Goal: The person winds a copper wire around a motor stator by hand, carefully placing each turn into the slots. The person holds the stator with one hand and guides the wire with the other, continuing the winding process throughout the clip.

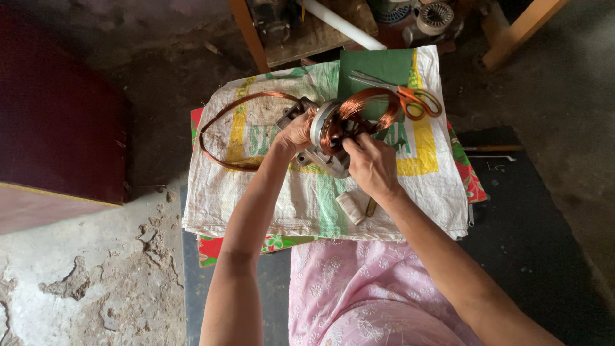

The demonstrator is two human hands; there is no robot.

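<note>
Nearest the camera, a pale thread spool [351, 207] lies on the woven sack [269, 192]. Just beyond it, the right hand [371, 163] pinches copper wire at the motor stator [327, 138], fingers pressed together. The left hand [296, 131] wraps around the stator's metal frame, steadying it above the sack. That frame looks heavy and rigid, the safe place to hold; the copper wire coil [368, 106] looks springy and easily kinked. Farther off, orange-handled scissors [410, 96] rest on a green sheet [378, 67].
</note>
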